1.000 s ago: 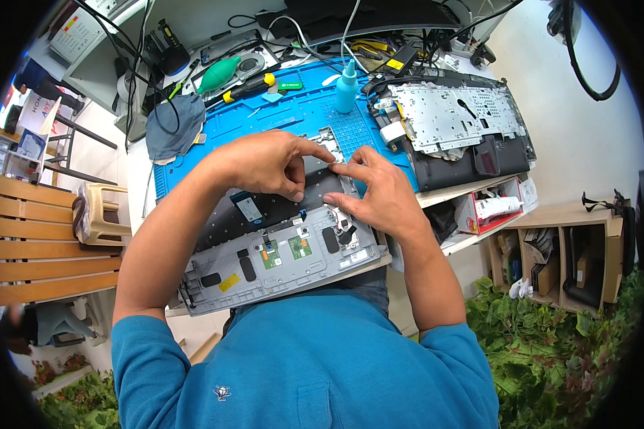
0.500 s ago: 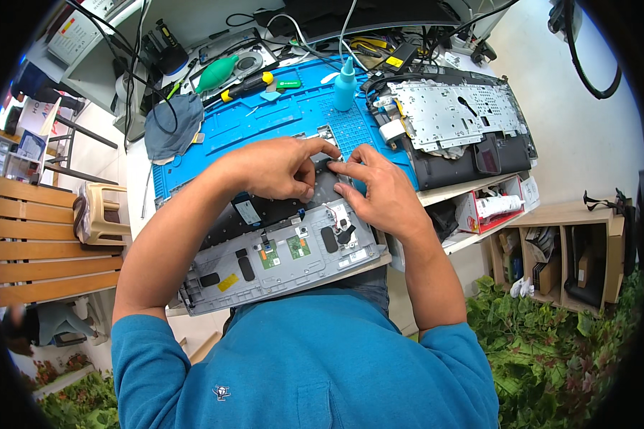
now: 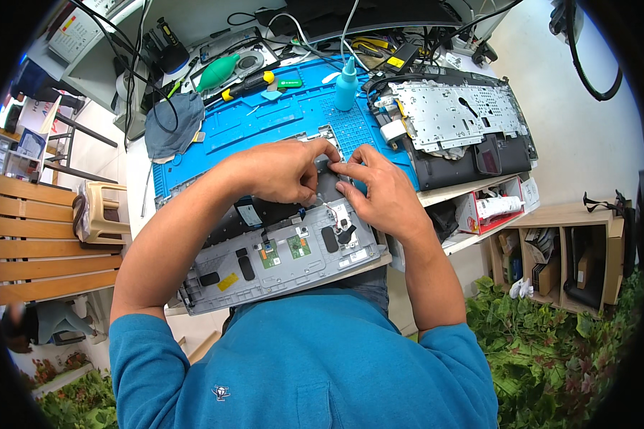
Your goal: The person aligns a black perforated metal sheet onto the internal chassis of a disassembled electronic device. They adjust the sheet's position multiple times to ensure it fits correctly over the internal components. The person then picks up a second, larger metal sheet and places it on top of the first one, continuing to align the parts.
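Observation:
A grey laptop top cover point(image 3: 293, 266), inner side up, lies tilted at the table's near edge, with small green circuit boards point(image 3: 299, 247) on it. A black backing point(image 3: 218, 225) fills its far part. Over the upper right of that backing, my left hand point(image 3: 283, 171) is closed, fingers curled and thumb toward index finger. Close against it is my right hand point(image 3: 383, 189), with bent index finger and thumb pressed at the backing's far right corner. The fingertips nearly meet; what either pinches is too small to make out.
A blue repair mat point(image 3: 243, 129) lies beneath and beyond the cover. On it stand a teal bottle point(image 3: 345, 86) and a yellow-black screwdriver point(image 3: 248, 86). A green air blower point(image 3: 217, 72) lies behind; a grey cloth point(image 3: 173, 127) is left, another opened laptop chassis point(image 3: 458, 118) right.
My left thumb and curled fingers have shifted slightly at the backing. My right hand stays almost still, and the cover has not moved.

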Action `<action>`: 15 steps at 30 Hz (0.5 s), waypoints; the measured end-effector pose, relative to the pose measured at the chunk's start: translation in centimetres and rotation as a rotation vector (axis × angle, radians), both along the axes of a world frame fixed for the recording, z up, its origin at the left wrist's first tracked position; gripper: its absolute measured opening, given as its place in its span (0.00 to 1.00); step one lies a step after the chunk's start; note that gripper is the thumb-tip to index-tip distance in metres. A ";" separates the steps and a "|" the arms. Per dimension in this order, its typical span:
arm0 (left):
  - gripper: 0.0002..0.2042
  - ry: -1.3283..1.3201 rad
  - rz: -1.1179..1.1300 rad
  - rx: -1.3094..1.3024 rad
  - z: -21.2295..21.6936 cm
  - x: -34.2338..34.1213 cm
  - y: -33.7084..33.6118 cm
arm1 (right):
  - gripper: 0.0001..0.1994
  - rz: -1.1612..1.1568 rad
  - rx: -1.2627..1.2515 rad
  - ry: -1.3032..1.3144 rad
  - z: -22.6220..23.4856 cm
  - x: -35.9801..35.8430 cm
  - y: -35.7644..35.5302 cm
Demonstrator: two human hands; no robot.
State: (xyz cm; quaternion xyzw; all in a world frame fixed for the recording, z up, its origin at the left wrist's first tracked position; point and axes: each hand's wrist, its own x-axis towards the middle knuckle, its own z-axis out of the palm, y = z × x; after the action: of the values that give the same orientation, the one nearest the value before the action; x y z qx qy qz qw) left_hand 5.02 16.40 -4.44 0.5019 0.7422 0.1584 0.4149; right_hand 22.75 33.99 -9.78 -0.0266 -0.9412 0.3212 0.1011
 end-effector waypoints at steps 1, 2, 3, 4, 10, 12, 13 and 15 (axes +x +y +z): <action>0.43 -0.001 0.002 0.004 -0.1 -0.1 0.0 | 0.15 0.001 0.002 -0.004 0.1 0.0 0.0; 0.43 -0.003 0.004 0.008 -0.3 -0.1 -0.1 | 0.15 0.000 -0.005 -0.007 0.1 0.0 0.0; 0.45 0.002 0.002 0.009 -0.2 -0.1 -0.1 | 0.16 -0.001 -0.011 -0.009 0.2 0.0 -0.1; 0.47 0.006 0.001 0.010 0.0 0.0 0.0 | 0.16 -0.002 -0.018 -0.011 0.2 0.0 -0.1; 0.57 0.035 -0.004 0.012 0.1 0.3 0.0 | 0.16 0.001 -0.012 -0.014 0.2 0.0 -0.1; 0.58 0.056 -0.016 0.014 0.3 0.4 0.0 | 0.16 0.004 -0.009 -0.011 0.1 0.0 0.0; 0.58 0.068 -0.023 0.016 0.4 0.5 0.0 | 0.16 0.006 -0.008 -0.010 0.0 0.0 0.0; 0.58 0.094 -0.033 0.017 0.4 0.6 0.0 | 0.15 0.005 -0.014 -0.011 0.0 0.0 0.0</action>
State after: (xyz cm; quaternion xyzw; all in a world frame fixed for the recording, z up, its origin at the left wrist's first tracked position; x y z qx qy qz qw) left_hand 5.60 16.44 -4.03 0.5245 0.7510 0.1343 0.3779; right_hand 22.73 33.98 -9.74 -0.0269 -0.9395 0.3281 0.0948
